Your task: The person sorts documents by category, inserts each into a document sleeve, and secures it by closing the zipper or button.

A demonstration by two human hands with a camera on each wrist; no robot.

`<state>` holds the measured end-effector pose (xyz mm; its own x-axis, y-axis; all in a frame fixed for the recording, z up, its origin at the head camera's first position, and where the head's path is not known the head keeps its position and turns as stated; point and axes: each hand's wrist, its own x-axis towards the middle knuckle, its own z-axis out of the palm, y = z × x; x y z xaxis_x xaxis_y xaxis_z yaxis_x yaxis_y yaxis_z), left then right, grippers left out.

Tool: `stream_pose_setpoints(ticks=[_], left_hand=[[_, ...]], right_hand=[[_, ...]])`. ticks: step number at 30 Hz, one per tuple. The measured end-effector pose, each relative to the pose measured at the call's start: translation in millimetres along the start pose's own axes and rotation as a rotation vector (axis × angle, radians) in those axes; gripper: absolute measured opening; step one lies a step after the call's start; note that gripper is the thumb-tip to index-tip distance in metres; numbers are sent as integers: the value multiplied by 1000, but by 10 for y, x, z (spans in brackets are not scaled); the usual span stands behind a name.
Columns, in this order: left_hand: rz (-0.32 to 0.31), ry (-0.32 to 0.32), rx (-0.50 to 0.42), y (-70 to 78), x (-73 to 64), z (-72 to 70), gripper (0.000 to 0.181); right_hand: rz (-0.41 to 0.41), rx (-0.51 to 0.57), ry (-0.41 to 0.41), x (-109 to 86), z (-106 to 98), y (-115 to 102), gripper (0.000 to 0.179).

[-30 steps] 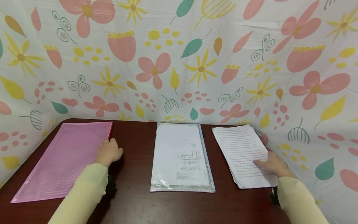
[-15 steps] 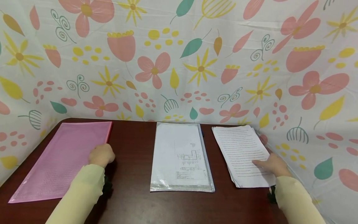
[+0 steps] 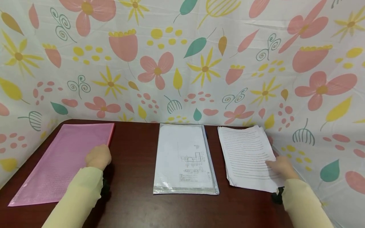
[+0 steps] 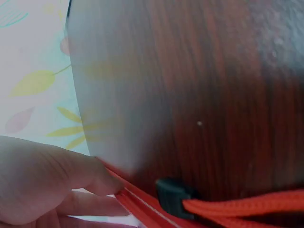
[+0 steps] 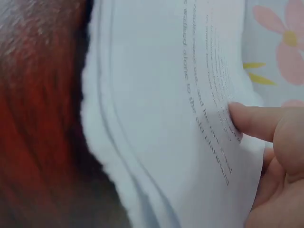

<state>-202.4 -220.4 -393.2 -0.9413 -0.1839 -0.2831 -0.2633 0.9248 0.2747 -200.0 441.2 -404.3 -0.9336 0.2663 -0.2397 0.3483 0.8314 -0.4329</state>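
Paper stack: on the right side of the tabletop (image 3: 132,164), beside the floral cloth (image 3: 156,95); loose printed sheets (image 3: 246,155), edges not quite even.
Right hand: grasping the stack's right edge (image 3: 281,167); thumb on the printed face, fingers at the underside in my right wrist view.
Paper handling: light, floppy, I'd guess; already bowing near my thumb. Sheets could slide over each other and fan, corners could crease. Best hold: whole thickness, thumb on top, fingers under, near mid-edge.
Pink pouch: flat on the left side of the tabletop (image 3: 68,148), mesh-textured, red edge on its right side.
Left hand: pinching the red edge (image 4: 147,209) between thumb and finger; hand (image 3: 98,157) at the pouch's right side.
Pouch handling: probably light, bendy, a bit slick, hard to tear. Best hold: that firmer red edge, clear of the black clip (image 4: 173,197) and red cord (image 4: 247,204) hanging off it.
Pink pouch contents: can't tell; nothing readable through the mesh, and whether the edge is parted isn't clear.
Clear pouch: middle of the tabletop, between my hands, touched by neither (image 3: 185,191). Likely stiffer with its filling; side edges good to grip.
Clear pouch contents: white paper with a line drawing (image 3: 196,160) showing through; sheet count hidden.
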Motion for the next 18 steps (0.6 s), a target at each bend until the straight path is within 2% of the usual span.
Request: stream_pose_setpoints(ticks=[2, 6, 9, 13, 16, 18], left_hand=[[15, 9, 4, 3, -10, -17, 22], [28, 29, 3, 28, -15, -23, 23], [41, 41, 1, 71, -14, -11, 23], [74, 40, -18, 156, -35, 5, 18], [116, 44, -32, 226, -55, 24, 19], [141, 54, -31, 276, -59, 50, 20]], right_hand=[[-33, 1, 8, -21, -9, 12, 48], [-90, 18, 14, -70, -23, 33, 48], [-94, 54, 20, -93, -9, 38, 54], [-63, 163, 2, -95, 57, 64, 60], [-41, 240, -21, -92, 112, 94, 59], [-40, 254, -18, -97, 134, 103, 59]])
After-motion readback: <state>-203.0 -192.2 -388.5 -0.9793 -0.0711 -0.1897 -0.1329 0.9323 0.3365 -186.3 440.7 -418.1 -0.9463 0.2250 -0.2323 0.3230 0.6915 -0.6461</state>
